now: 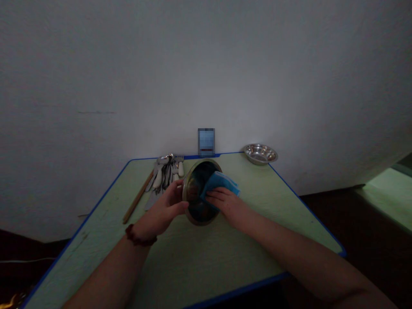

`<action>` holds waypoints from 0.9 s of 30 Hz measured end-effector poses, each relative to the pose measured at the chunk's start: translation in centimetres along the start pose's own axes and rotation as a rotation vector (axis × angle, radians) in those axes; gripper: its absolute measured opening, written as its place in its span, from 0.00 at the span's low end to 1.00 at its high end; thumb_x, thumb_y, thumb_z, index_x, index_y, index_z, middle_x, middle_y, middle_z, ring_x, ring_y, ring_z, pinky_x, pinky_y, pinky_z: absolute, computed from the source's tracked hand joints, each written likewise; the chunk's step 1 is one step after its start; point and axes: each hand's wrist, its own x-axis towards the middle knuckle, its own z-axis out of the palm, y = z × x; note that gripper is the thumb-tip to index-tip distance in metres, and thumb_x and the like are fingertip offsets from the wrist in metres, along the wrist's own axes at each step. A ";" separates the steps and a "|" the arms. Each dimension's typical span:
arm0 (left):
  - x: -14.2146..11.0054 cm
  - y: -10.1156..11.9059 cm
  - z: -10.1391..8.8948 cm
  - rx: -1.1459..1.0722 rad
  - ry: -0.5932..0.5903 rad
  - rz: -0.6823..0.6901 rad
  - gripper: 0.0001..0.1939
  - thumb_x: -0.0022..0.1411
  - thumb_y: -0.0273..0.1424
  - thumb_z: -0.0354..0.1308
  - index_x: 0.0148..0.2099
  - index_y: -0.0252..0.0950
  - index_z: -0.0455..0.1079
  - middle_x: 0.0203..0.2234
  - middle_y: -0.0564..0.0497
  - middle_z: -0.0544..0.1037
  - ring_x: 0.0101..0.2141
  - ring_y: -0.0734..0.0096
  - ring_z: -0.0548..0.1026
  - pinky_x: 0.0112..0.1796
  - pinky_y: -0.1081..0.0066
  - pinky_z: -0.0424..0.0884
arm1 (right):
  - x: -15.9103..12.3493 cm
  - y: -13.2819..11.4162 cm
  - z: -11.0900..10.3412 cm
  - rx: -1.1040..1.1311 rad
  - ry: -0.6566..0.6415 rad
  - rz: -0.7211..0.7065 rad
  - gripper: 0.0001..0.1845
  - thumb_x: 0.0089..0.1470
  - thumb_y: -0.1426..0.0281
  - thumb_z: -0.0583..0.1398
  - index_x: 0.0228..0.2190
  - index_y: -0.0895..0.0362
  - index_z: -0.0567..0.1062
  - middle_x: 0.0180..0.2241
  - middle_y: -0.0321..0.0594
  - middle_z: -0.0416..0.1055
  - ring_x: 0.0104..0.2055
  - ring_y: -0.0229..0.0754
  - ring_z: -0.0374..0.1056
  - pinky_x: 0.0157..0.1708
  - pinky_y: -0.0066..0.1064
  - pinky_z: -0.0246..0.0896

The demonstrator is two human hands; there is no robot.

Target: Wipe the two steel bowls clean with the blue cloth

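Note:
A round metal bowl (201, 221) is tilted on its side over the middle of the table, its opening turned towards me. My left hand (167, 206) grips its left rim, thumb on the near edge and the other fingers behind. In my right hand (227, 204) is a blue cloth (222, 182), pressed against the inside of the bowl at the right. The fingers lie over the cloth, and part of it sticks out past the rim. A dark red band circles my left wrist.
Behind the bowl to the left lies a pile of cutlery (165, 171), with a long wooden stick (138, 199) beside it. A device with a screen (206, 142) leans against the wall. A shallow metal dish (260, 153) sits at the back right corner of the blue-edged table (264, 253).

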 end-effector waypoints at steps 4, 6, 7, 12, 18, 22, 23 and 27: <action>0.0 0.0 0.0 0.018 0.006 0.013 0.29 0.45 0.35 0.65 0.50 0.38 0.62 0.44 0.44 0.75 0.47 0.51 0.70 0.46 0.57 0.67 | 0.1 -0.2 -0.3 -0.008 -0.012 0.008 0.20 0.56 0.79 0.49 0.50 0.63 0.68 0.51 0.48 0.67 0.54 0.43 0.57 0.54 0.39 0.55; 0.0 -0.1 -0.1 0.028 -0.002 0.038 0.28 0.46 0.35 0.65 0.50 0.38 0.62 0.44 0.44 0.75 0.48 0.51 0.70 0.46 0.56 0.66 | 0.1 -0.2 -0.3 -0.005 -0.014 0.024 0.21 0.55 0.80 0.49 0.50 0.62 0.68 0.51 0.48 0.66 0.55 0.43 0.57 0.54 0.39 0.55; 0.0 -0.1 -0.1 0.033 -0.011 0.052 0.27 0.46 0.35 0.65 0.49 0.38 0.62 0.44 0.45 0.75 0.48 0.51 0.70 0.47 0.56 0.66 | 0.1 -0.2 -0.3 -0.003 -0.015 0.030 0.21 0.55 0.80 0.49 0.50 0.62 0.68 0.52 0.48 0.66 0.55 0.43 0.57 0.54 0.39 0.55; 0.1 -0.6 -0.1 0.038 -0.011 0.097 0.29 0.46 0.35 0.65 0.50 0.39 0.62 0.45 0.44 0.74 0.49 0.52 0.69 0.47 0.57 0.65 | 0.2 -0.2 -0.2 0.003 0.000 0.036 0.22 0.54 0.81 0.49 0.50 0.62 0.67 0.52 0.47 0.66 0.54 0.43 0.57 0.54 0.38 0.55; 0.2 -1.3 -0.2 0.050 -0.002 0.104 0.29 0.47 0.35 0.64 0.52 0.40 0.61 0.46 0.46 0.73 0.49 0.53 0.68 0.47 0.56 0.65 | 0.2 -0.4 -0.5 0.038 -0.027 0.052 0.23 0.53 0.81 0.50 0.51 0.63 0.67 0.52 0.48 0.66 0.54 0.44 0.57 0.54 0.40 0.54; 0.4 -1.4 -0.2 0.050 -0.013 0.130 0.31 0.46 0.36 0.65 0.52 0.39 0.61 0.47 0.44 0.72 0.50 0.52 0.67 0.47 0.57 0.65 | 0.1 -0.2 -0.3 0.043 -0.012 0.060 0.23 0.53 0.81 0.50 0.51 0.61 0.67 0.52 0.47 0.65 0.55 0.43 0.56 0.54 0.40 0.53; 0.4 -1.4 -0.2 0.054 -0.009 0.135 0.31 0.46 0.36 0.65 0.52 0.39 0.61 0.48 0.44 0.71 0.50 0.52 0.67 0.47 0.57 0.66 | 0.1 -0.2 -0.2 0.040 -0.008 0.060 0.23 0.53 0.81 0.50 0.51 0.61 0.67 0.52 0.47 0.65 0.55 0.43 0.56 0.54 0.40 0.53; 0.3 -1.4 0.0 0.058 0.003 0.139 0.31 0.46 0.36 0.65 0.52 0.40 0.60 0.48 0.44 0.71 0.51 0.52 0.66 0.46 0.58 0.66 | 0.1 -0.2 -0.1 0.043 0.001 0.052 0.24 0.53 0.81 0.50 0.51 0.61 0.67 0.52 0.47 0.65 0.54 0.43 0.57 0.54 0.39 0.55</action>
